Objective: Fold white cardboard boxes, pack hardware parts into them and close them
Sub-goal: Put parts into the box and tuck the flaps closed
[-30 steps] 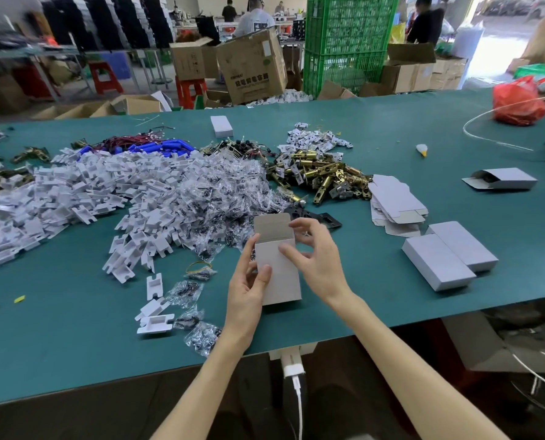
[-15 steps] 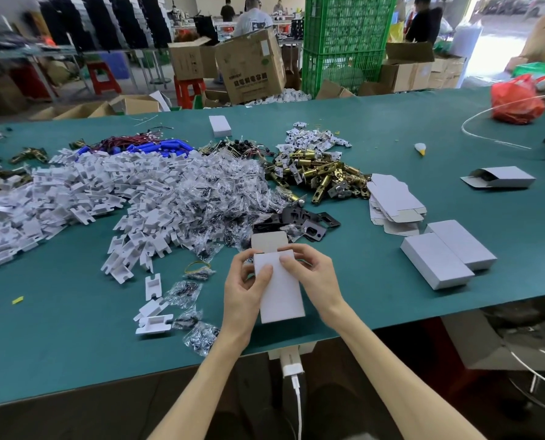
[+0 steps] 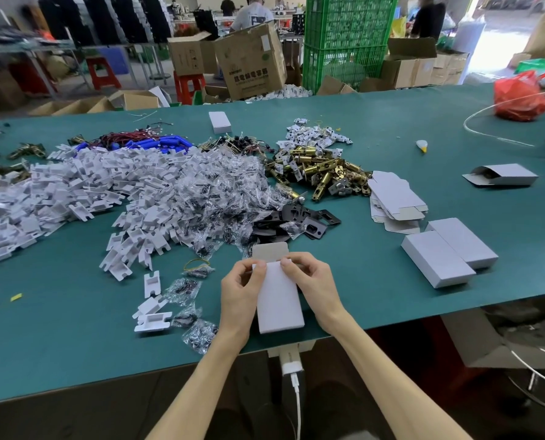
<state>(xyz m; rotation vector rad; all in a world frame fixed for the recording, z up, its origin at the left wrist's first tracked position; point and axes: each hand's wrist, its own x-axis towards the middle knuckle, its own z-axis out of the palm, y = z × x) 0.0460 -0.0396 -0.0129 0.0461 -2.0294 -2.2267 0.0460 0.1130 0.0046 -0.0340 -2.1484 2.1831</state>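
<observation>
Shows white box pinched near its far end by left hand and right hand equally, long axis pointing straight ahead, flap open just beyond.

Inside of box not visible; its upper side edges covered by left hand & right hand. White plastic pile cut off at left edge. Contents of clear bags too small to ID; ppl at back blurred.
</observation>
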